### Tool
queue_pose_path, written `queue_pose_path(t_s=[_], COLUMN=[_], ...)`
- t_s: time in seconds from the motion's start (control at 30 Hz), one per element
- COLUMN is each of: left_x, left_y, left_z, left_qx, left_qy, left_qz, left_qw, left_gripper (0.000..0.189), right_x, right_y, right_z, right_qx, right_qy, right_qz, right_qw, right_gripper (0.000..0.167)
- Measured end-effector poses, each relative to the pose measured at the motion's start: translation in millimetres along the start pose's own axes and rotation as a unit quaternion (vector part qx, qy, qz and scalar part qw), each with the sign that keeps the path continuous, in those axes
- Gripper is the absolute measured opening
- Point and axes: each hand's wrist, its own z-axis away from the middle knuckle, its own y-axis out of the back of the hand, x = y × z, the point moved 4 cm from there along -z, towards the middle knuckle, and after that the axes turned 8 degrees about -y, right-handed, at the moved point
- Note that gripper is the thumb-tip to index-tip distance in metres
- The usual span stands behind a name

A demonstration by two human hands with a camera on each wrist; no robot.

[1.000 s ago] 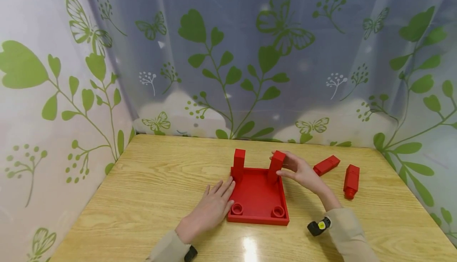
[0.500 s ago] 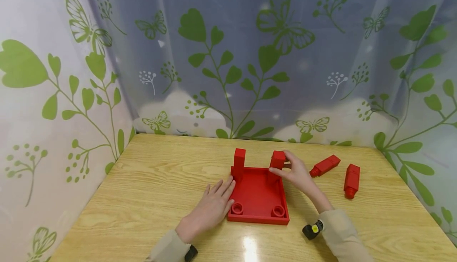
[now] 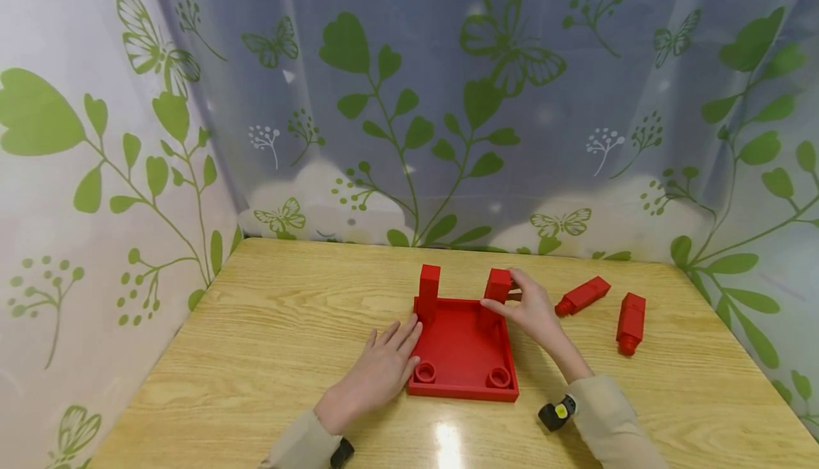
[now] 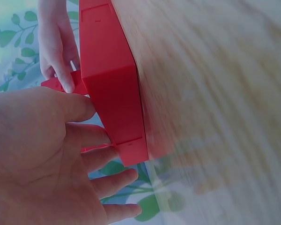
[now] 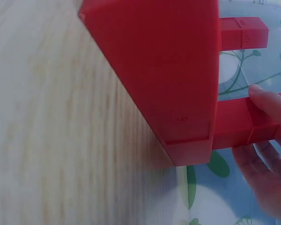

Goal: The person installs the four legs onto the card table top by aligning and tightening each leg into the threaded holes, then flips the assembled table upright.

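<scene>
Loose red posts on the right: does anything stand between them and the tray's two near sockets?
Yes. In the head view, the right hand, gripping the upright far-right post, and its forearm cross the straight way there; the tray's low right wall also stands between.

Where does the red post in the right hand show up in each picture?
Head: red post, below and right of centre.
Left wrist: red post, upper left, partly covered by the right hand.
Right wrist: red post, right side, reaching the edge.
Shared landmark: the red tray.
</scene>
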Motion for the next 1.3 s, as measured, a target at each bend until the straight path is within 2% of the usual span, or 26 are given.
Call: queue_pose_path(t_s=[0.63, 0.73, 0.87, 1.0, 1.07, 1.13, 1.3], left_x=[-1.2, -1.4, -2.9, -6.0, -6.7, -7.4, -7.5], left_y=[4.9, 5.1, 3.4, 0.7, -0.1, -0.9, -1.3], left_z=[-0.5, -0.4, -0.4, -1.6, -2.8, -3.5, -3.1], left_qx=[-0.004, -0.003, -0.004, -0.007, -0.008, -0.007, -0.004], left_qy=[-0.007, -0.008, -0.008, -0.005, -0.005, -0.005, -0.004], left_qz=[0.029, 0.034, 0.029, 0.022, 0.02, 0.018, 0.016], left_qw=[0.9995, 0.9994, 0.9995, 0.9997, 0.9998, 0.9998, 0.9999], left_gripper=[0.054, 0.054, 0.054, 0.055, 0.055, 0.055, 0.056], right_x=[-1.4, -0.3, 3.3, 8.1, 10.9, 15.7, 31.3], right_y=[2.8, 3.0, 7.6, 24.6, 37.6, 51.3, 84.1], right_z=[2.1, 1.3, 0.9, 0.7, 0.6, 1.7, 6.4], right_qx=[0.021, 0.012, -0.033, -0.06, -0.054, -0.041, -0.005], right_qy=[0.0, -0.015, -0.039, -0.024, -0.006, -0.003, -0.044], right_qz=[-0.004, 0.0, -0.01, -0.054, -0.077, -0.095, -0.131], right_qw=[0.9998, 0.9998, 0.9986, 0.9964, 0.9955, 0.9946, 0.9904], right_gripper=[0.043, 0.046, 0.06, 0.056, 0.044, 0.039, 0.045])
